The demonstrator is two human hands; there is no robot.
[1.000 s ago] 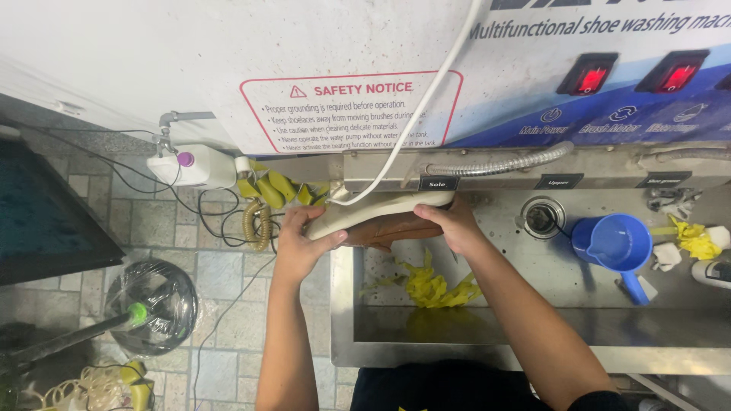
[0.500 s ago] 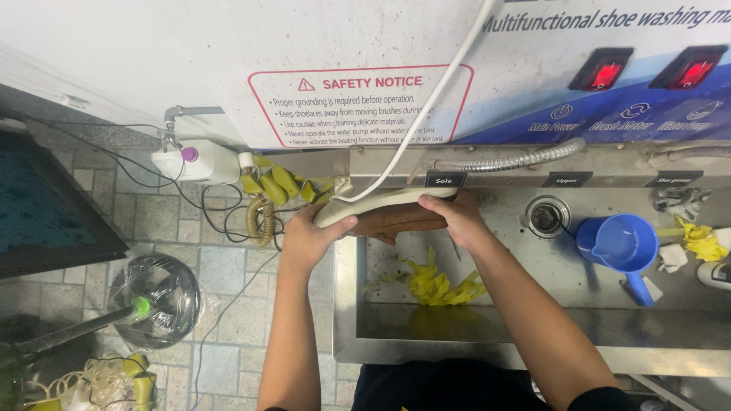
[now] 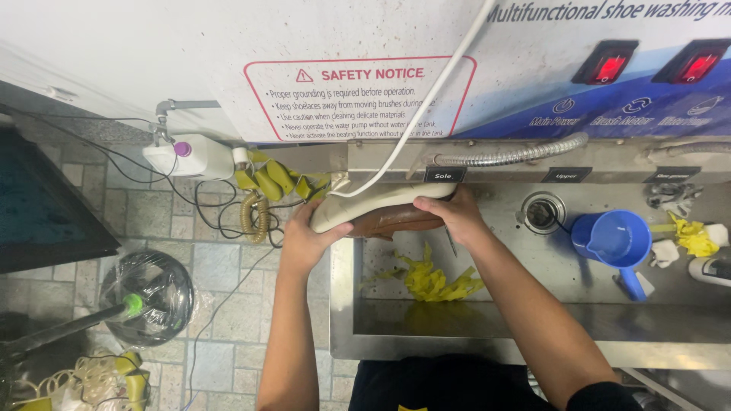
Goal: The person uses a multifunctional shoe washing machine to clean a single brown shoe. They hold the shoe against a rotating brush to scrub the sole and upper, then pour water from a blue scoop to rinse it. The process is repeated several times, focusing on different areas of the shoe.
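- The left hand (image 3: 304, 240) is clamped on the near end of a brown shoe (image 3: 381, 213) with a pale sole, fingers wrapped over the end.
- The right hand (image 3: 449, 217) grips the shoe's other end, fingers closed over its brown upper.
- The shoe lies sideways, sole turned away from the person, held above the back left corner of the steel sink (image 3: 343, 335).
- A white hose (image 3: 426, 106) runs down from above and meets the shoe's sole.
- In the sink, below the shoe, lies a yellow rag (image 3: 434, 283).
- On the sink's ledge, right of the shoe, stands a blue jug (image 3: 613, 240), beside a round drain (image 3: 542, 211).
- Left of the sink, a white bottle (image 3: 194, 158) and yellow gloves (image 3: 270, 183) sit near a coiled cord (image 3: 255, 217).
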